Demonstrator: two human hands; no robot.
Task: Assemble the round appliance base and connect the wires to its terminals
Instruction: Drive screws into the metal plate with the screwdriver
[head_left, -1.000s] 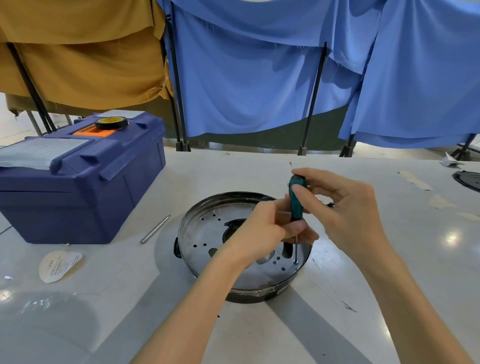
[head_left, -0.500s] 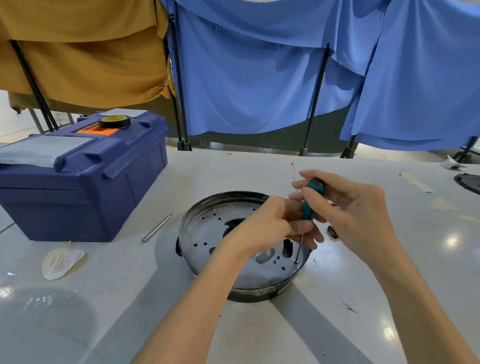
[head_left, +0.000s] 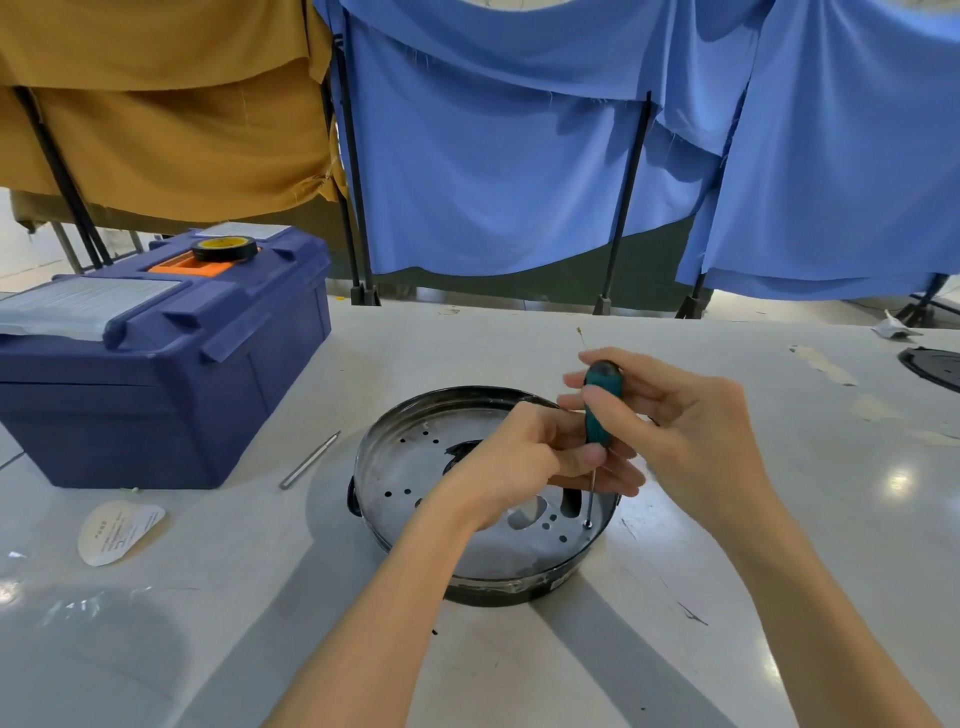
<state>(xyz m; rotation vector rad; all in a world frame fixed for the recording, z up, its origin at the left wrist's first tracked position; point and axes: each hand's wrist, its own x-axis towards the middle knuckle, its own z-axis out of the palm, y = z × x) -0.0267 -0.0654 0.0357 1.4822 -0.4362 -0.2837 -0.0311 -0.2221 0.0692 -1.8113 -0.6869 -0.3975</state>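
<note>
The round metal appliance base (head_left: 415, 467) lies open side up on the white table, its perforated plate facing me. My right hand (head_left: 691, 441) grips the teal handle of a small screwdriver (head_left: 600, 410), held nearly upright. Its thin shaft reaches down to a screw (head_left: 588, 524) near the base's right rim. My left hand (head_left: 519, 462) is over the plate, its fingers curled round the lower handle and shaft of the screwdriver. No wires are visible.
A blue toolbox (head_left: 156, 364) stands at the left with a roll of black tape (head_left: 224, 248) on its lid. A metal rod (head_left: 310, 460) lies between box and base. A paper label (head_left: 117, 530) lies front left. A dark round part (head_left: 935, 366) sits at the right edge.
The screwdriver handle tilted right half a second ago and now stands nearly upright again, tip on the screw. Both hands stay on the tool. The base has not moved.
</note>
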